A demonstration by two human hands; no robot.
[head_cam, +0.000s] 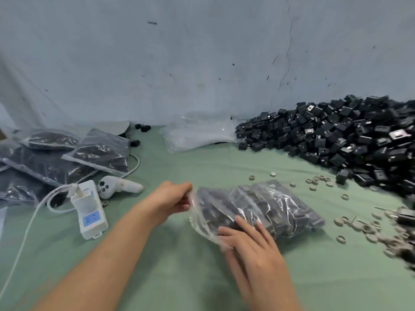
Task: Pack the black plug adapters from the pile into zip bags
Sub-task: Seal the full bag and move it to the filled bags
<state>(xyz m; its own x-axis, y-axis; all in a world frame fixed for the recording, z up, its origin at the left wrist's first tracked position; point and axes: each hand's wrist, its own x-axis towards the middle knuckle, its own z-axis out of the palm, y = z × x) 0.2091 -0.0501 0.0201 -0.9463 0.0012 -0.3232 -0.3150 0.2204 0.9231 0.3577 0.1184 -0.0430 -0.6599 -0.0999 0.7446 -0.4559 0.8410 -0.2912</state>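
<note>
— Fingers (182,204) of the left hand (171,197) are curled in, pinching the left end of the clear plastic zip bag (269,205); see that?

— I do; the right hand (251,243) lies flat on the bag's near corner, its fingers (250,225) straight and slightly spread, pressing down.

— The bag lies on its side on the green cloth table (157,254), packed with black adapters.

— And the big pile of black square plug adapters (336,140) sits to the right, against the blue-grey wall (202,52); small grey rings (318,179) are scattered between pile and bag.

— Filled zip bags (98,151) are heaped at the left; a stack of empty clear bags (197,133) lies at the back; near the left forearm are a white box with a blue label (89,209) and a white handheld controller (119,186).
</note>
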